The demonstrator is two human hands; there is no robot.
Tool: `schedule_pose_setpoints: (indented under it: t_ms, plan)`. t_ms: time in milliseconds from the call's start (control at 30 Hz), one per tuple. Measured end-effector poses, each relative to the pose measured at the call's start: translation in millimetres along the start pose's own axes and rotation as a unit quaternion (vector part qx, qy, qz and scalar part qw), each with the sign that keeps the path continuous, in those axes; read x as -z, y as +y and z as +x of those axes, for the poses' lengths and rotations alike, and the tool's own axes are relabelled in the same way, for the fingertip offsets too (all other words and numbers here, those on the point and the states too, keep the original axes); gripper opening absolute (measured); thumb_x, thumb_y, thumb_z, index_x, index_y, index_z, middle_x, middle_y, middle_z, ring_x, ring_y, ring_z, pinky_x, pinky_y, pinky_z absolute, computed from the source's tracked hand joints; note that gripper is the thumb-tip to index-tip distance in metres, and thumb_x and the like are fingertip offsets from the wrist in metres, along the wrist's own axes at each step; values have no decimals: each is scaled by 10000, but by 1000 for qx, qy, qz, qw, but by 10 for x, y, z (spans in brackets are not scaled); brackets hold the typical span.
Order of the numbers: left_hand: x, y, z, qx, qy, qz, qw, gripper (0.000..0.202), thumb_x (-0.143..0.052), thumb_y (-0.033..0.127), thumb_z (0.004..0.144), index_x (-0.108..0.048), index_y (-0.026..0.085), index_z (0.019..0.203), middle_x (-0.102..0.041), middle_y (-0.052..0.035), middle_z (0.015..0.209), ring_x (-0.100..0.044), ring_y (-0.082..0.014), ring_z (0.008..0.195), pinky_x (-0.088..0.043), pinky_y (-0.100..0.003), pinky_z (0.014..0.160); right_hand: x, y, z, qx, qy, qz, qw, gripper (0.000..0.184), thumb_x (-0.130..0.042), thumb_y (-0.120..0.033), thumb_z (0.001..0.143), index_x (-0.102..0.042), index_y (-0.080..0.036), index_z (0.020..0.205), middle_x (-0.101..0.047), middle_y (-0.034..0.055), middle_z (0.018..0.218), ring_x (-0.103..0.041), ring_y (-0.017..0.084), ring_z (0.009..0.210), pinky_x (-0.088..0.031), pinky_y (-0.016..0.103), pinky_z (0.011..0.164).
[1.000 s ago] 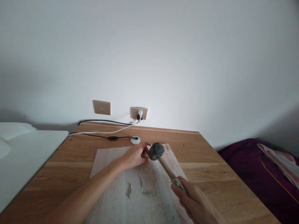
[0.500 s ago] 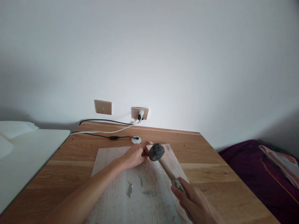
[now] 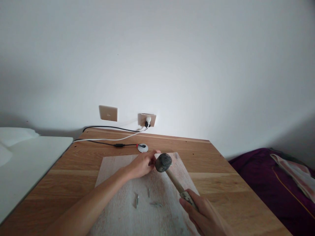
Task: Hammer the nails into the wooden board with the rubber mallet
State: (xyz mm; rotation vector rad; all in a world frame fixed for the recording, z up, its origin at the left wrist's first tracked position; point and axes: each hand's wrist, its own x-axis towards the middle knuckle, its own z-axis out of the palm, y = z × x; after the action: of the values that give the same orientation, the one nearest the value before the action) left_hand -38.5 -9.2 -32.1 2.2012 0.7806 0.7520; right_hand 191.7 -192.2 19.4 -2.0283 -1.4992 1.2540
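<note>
A pale board (image 3: 115,167) lies flat on the wooden tabletop (image 3: 73,173), and everything here is placed from it. The left hand (image 3: 142,165) rests on the board near its far edge, fingers (image 3: 153,159) drawn together at the tips. Whatever they pinch is too small to tell. The dark head of the mallet (image 3: 163,162) sits just beside those fingertips, close over the board's far right part. Its wooden handle slants back toward the board's near right corner. There the right hand (image 3: 204,216) has its fingers clamped round the handle's end.

Three small nails (image 3: 137,200) lie loose on the middle of the board, between the two forearms, well apart from the mallet head.

Bare wood runs open left and right of the board up to the tabletop's edges. Beyond the board's far edge sit a white cable grommet (image 3: 142,147) and a black cable (image 3: 105,143), with a wall socket (image 3: 147,119) above them. Past the left side stands a white surface (image 3: 29,164), and past the right side a purple bed (image 3: 270,183).
</note>
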Motion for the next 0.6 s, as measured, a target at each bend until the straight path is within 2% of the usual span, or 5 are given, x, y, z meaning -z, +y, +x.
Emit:
schedule_pose_setpoints:
  t_ms: [100, 200, 367, 500, 600]
  plan:
    - [4, 7, -3, -2, 3, -7, 1000, 526, -581, 37, 841, -601, 210, 1337, -756, -43, 980, -713, -209, 888, -504, -287, 818, 3, -9, 17, 1, -4, 4, 1000, 570, -466, -831, 920, -563, -275, 844, -438, -76, 547, -312, 94, 377, -274, 240, 383]
    - [-6, -10, -2, 0, 4, -12, 1000, 531, -573, 27, 847, -594, 209, 1346, -754, -35, 953, -710, -200, 845, -507, -284, 808, 1, -20, 25, 0, -6, 1, 1000, 602, -427, -870, 911, -524, -280, 841, -429, -81, 555, -304, 93, 378, -219, 228, 359]
    - [-25, -49, 6, -1, 6, -1, 1000, 568, -579, 2, 831, -585, 210, 1360, -761, -36, 975, -715, -205, 892, -505, -282, 819, -7, 7, 12, 2, 8, 0, 1000, 622, -447, -897, 879, -516, -280, 830, -492, -63, 600, -336, 94, 399, -217, 226, 356]
    - [-23, -52, 10, 9, 3, 6, 1000, 588, -597, 0, 826, -580, 195, 1380, -765, -34, 943, -707, -197, 843, -502, -284, 813, -5, 25, 7, -9, 6, 10, 1000, 615, -416, -885, 900, -510, -280, 838, -453, -72, 599, -301, 89, 386, -195, 235, 344]
    - [-21, -46, 9, 20, 1, 5, 1000, 604, -624, 9, 818, -583, 188, 1393, -766, -35, 939, -704, -193, 826, -499, -278, 799, 2, 20, 17, 9, 5, 3, 1000, 608, -434, -867, 910, -500, -270, 822, -424, -84, 583, -315, 78, 391, -190, 213, 342]
